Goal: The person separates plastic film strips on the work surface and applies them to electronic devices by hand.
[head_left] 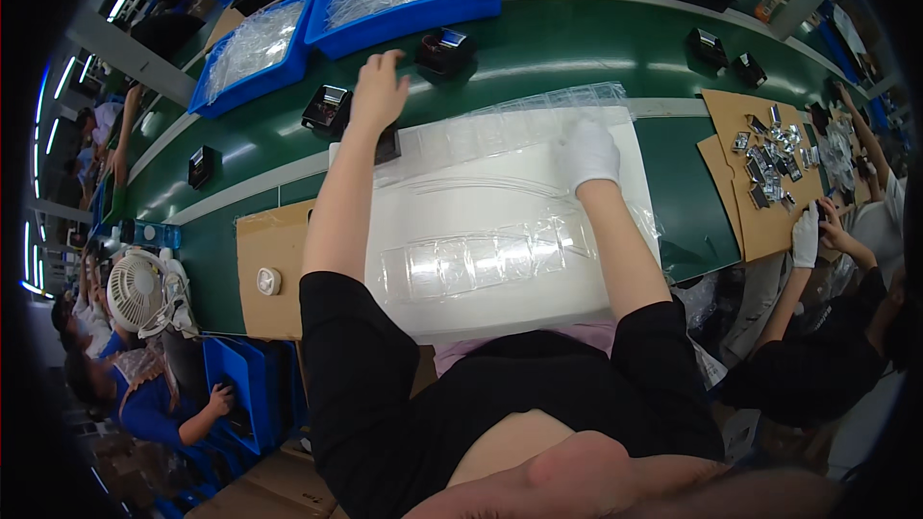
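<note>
My left hand (378, 91) is bare and stretched over the green work surface, fingers apart and holding nothing visible. Left of it sits a small black case (327, 120) with a shiny metallic part; a similar black case (442, 60) lies to its right. Another dark case (387, 146) shows partly behind my left forearm. My right hand (588, 154), in a white glove, rests on a white board (481, 312) in front of me, its fingers curled and mostly hidden. Clear plastic strips (486, 255) lie across the board, one row reaching the gloved hand.
Two blue trays (404, 21) of clear plastic pieces stand at the far left. Cardboard (745, 221) with shiny metal parts (769, 163) lies to the right, beside a co-worker's gloved hand (806, 235). Left are cardboard with a white roll (269, 281) and a fan (137, 290).
</note>
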Available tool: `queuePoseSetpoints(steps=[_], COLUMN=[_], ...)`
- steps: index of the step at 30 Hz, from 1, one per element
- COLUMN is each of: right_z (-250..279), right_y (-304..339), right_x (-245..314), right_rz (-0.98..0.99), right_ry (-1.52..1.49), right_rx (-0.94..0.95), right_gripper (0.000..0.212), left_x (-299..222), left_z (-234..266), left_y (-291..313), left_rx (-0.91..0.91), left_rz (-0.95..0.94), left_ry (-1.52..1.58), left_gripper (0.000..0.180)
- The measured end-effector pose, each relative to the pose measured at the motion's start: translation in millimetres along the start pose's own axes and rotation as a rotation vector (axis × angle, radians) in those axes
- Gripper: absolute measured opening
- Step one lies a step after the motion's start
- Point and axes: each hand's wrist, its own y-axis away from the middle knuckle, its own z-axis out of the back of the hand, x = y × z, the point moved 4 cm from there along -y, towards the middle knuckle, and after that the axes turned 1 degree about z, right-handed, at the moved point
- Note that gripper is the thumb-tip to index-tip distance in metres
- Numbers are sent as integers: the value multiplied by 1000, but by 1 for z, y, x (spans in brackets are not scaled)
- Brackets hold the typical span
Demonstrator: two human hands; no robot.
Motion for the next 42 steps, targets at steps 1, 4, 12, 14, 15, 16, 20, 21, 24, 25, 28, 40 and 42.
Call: queuePoseSetpoints(steps=[1,4,12,14,15,16,20,21,24,25,28,40,42], right_z=[-3,-11,-5,0,5,8,19,20,26,27,31,38,41], right_y=[-4,-10,-2,10,16,23,54,61,85,90,105,119,120], right_x=[-1,5,-23,-10,-7,-4,17,26,48,51,57,46,45], right_rz=[-4,22,118,139,137,151,196,241,373,373,342,367,486], right_ry=[4,10,-698,-1146,-1143,-1199,-1371,-1367,-1350,-1349,-1254,-934,-809], right_rx=[-8,-24,-17,123,114,149,266,323,496,503,558,447,348], right_gripper=[29,28,28,29,29,27,21,20,18,18,16,20,19], left_x=[26,117,135,146,139,127,50,23,-53,-75,-114,-160,-165], left_z=[1,6,36,60,61,70,114,117,106,99,84,69,61], left_y=[6,40,65,79,80,78,75,77,85,89,100,100,97], left_rx=[1,150,202,-132,-133,-219,-410,-353,142,268,453,529,529], left_rz=[65,468,433,254,250,260,263,233,90,89,110,214,251], left_ry=[-109,-296,-60,-148,-141,-7,417,440,880,975,1095,1031,1017], left_gripper=[46,47,41,28,28,23,18,24,31,35,43,52,52])
